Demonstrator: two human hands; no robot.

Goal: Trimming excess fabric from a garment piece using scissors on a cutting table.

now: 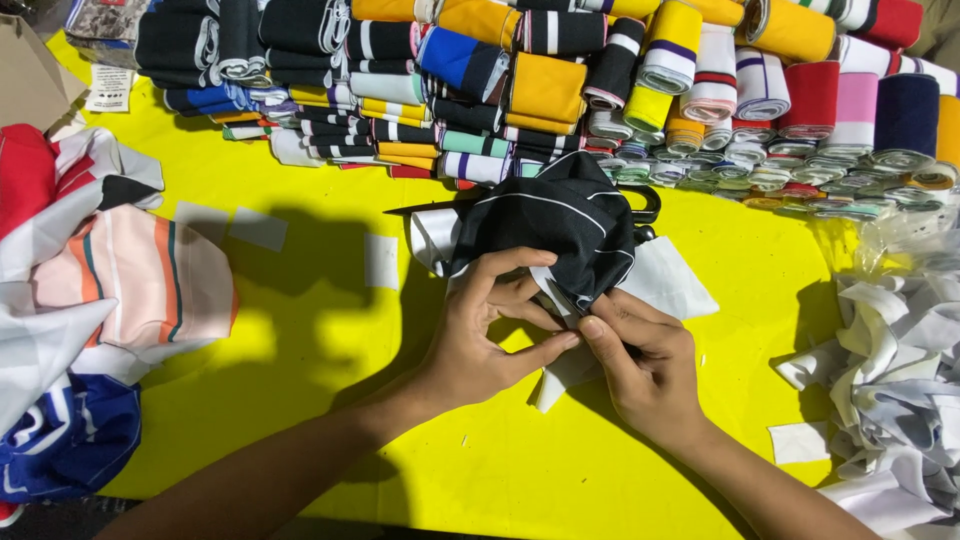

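Yellow covering is stretching across the whole table (pixel 330 400), brightly lit, with the shadows of two arms falling over its left half.

Nearest the camera, both forearms are reaching in from the bottom edge. The left hand (pixel 480 335) is curling its fingers around the lower edge of a black cloth (pixel 560 230) with thin white lines, thumb and forefinger pinching it narrowly. The right hand (pixel 640 360) is meeting it from the other side, fingertips closing on the same edge, so both hands are gripping the cloth where it is touching a piece of white cloth (pixel 670 280) lying underneath. The black cloth is sitting bunched near the middle of the table, just above the hands.

Just behind the bundle, black scissors (pixel 645 205) are lying flat, mostly hidden by the cloth, with a handle loop showing at the right. Small pale patches (pixel 380 262) are resting on the table to the left of the hands.

At the left edge, a pile of printed garments (pixel 100 290) in white, peach, red and blue is spilling over the table. At the right edge, a heap of white strips (pixel 890 390) is tangling together beside clear plastic.

Farthest away, rows of folded striped collars (pixel 560 90) in yellow, black, blue, pink and red are lying stacked along the back of the table.
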